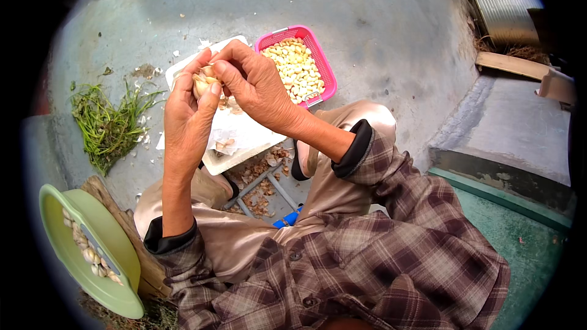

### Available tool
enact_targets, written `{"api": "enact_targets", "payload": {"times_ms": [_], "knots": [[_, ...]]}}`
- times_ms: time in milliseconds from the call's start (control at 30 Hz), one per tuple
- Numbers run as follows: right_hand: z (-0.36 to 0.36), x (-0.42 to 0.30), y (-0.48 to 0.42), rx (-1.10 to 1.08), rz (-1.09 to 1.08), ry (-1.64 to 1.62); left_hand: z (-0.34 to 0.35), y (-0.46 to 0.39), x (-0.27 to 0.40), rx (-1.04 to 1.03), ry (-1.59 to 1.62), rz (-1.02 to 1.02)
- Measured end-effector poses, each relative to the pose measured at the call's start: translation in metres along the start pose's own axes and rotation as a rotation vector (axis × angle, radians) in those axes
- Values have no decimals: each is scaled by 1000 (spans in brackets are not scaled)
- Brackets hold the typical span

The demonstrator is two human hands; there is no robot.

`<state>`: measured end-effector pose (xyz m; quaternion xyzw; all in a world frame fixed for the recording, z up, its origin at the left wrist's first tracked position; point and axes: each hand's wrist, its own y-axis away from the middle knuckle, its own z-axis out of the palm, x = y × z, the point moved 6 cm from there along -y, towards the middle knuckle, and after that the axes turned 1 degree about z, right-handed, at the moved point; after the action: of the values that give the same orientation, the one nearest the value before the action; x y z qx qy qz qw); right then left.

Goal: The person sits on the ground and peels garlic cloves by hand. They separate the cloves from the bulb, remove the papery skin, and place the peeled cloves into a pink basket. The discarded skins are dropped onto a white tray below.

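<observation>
My left hand point(187, 117) holds a partly opened garlic bulb point(205, 81) between thumb and fingers. From the other side my right hand point(261, 89) pinches at the top of the same bulb; its fingertips are partly hidden. Both hands are above a white foam tray point(250, 134) on the floor, which carries papery garlic skins point(224, 144). Just beyond my right hand stands a pink plastic basket point(326, 66) of peeled garlic cloves point(298, 66); my wrist and hand overlap its near left side.
A green plastic basin point(121, 238) with unpeeled garlic bulbs point(89, 254) is tilted beside a wooden log point(149, 272) at lower left. Green stalks point(107, 123) lie on the concrete floor point(390, 18). Loose skins point(261, 197) surround a metal frame point(282, 190) between my feet. A raised ledge point(504, 123) borders the right.
</observation>
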<state>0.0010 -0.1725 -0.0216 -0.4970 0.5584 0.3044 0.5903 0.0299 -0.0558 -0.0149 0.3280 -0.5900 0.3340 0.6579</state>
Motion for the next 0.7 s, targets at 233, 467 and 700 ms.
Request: {"api": "enact_targets", "payload": {"times_ms": [233,467,700], "knots": [[11,14,1,-154,372,-482,-12,-3,-1,94,67,15],[10,12,3,-185,441,-563,-29,-3,-17,265,473,-168],[3,10,-5,-92,315,-435,-19,-2,-14,134,136,-154]]}}
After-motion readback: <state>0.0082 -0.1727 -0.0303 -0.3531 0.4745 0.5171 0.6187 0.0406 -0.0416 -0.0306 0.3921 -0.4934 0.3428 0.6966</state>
